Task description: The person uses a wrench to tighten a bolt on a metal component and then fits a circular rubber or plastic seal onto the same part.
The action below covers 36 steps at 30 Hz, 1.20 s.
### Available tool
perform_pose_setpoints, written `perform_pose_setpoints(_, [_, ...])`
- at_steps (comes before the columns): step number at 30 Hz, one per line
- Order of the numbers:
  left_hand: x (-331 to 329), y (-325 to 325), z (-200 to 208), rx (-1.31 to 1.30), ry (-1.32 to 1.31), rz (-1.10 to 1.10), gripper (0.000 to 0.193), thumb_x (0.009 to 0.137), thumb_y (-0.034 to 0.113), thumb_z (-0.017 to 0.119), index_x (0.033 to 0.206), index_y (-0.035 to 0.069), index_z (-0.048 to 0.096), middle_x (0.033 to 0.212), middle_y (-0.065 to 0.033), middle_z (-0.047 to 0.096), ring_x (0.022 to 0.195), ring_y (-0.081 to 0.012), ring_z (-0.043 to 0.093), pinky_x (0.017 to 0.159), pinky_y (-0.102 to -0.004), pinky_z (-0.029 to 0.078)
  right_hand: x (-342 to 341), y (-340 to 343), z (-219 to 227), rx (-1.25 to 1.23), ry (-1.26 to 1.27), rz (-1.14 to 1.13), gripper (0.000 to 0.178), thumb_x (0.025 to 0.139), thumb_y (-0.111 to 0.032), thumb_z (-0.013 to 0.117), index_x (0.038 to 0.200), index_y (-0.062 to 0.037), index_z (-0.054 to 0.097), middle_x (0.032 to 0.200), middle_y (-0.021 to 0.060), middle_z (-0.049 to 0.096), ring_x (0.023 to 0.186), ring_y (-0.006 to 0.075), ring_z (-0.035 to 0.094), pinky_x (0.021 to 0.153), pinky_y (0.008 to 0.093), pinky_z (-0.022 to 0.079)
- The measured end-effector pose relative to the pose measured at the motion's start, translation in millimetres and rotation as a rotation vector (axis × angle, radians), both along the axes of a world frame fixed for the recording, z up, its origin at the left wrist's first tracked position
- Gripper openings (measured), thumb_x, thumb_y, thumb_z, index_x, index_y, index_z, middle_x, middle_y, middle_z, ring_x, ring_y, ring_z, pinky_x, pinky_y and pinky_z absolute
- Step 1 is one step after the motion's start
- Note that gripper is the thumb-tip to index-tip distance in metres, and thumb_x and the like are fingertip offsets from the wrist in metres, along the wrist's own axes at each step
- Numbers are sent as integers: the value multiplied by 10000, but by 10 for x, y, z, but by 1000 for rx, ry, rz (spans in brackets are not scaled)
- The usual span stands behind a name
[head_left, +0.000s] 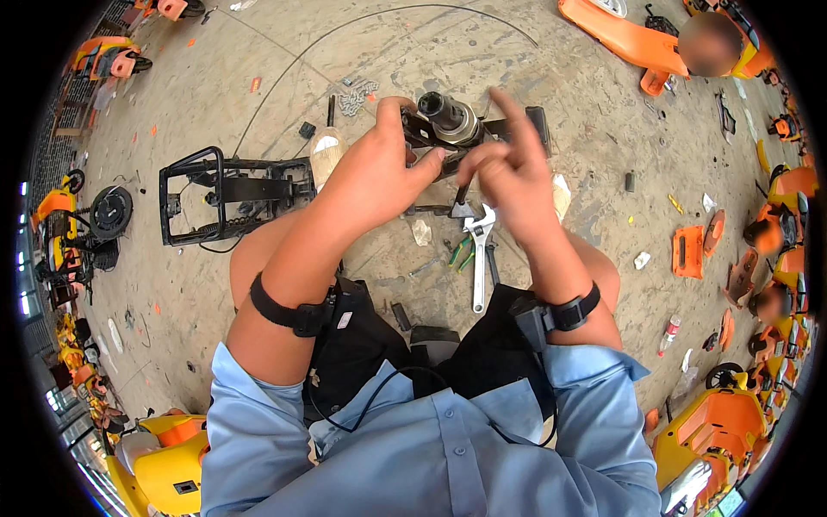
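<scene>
Between my hands stands a black metal frame part with a round silver-and-black tube fitting, its open top facing up. My left hand is at its left side, index finger and thumb curved around the black metal part. My right hand is just to the right of the fitting. Its index finger points away from me, the others are loosely bent, and I see nothing held in it. Below the fitting lie an adjustable wrench and green-handled pliers. The part's underside is hidden by my hands.
A black tubular frame lies to the left, beside my shoe. A small chain and a long thin cable are on the concrete floor ahead. Orange-yellow vehicle parts and a plastic bottle lie on the right.
</scene>
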<state>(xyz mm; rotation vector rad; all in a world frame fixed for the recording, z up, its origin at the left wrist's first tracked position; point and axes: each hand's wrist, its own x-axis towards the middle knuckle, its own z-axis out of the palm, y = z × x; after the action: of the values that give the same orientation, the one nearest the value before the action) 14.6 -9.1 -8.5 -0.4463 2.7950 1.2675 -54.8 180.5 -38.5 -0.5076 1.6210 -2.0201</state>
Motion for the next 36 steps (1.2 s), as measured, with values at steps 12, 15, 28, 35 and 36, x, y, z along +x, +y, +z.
perform_pose_setpoints(12, [-18,12,-2,-12,-3,4,691,937,343,734,1388,-29,365,893,-214,708,820,-377,716,744,-444,560,-41,-44,-194,-15,74,-38,690,928,64,548,1585,-25,354,849,78,678,814,151,668,784,298,544])
perform_pose_setpoints(15, [-3,3,-41,-10,24,2,693,934,340,736,1387,-29,362,901,-218,707,824,-378,716,742,-447,559,6,-11,-17,35,45,3,553,941,52,544,1476,5,411,834,67,659,806,140,653,780,294,539])
perform_pose_setpoints(28, [-10,29,20,6,18,0,667,927,329,744,1354,-28,376,920,-226,711,840,-376,718,748,-451,564,-47,-11,-170,153,45,-116,679,942,17,583,1579,-56,360,771,25,646,682,97,623,635,264,512])
perform_pose_setpoints(35, [-5,-34,-71,53,36,-4,645,942,310,722,1369,-22,371,904,-263,704,840,-435,720,751,-488,562,70,-25,-125,256,301,-34,683,920,17,611,1562,-40,385,717,13,639,619,77,578,603,274,492])
perform_pose_setpoints(36, [7,-19,-90,56,37,-6,642,944,303,719,1373,-21,369,892,-263,700,834,-435,719,744,-491,560,34,25,-157,211,207,-69,629,933,16,596,1531,-31,409,700,4,620,611,74,566,603,271,491])
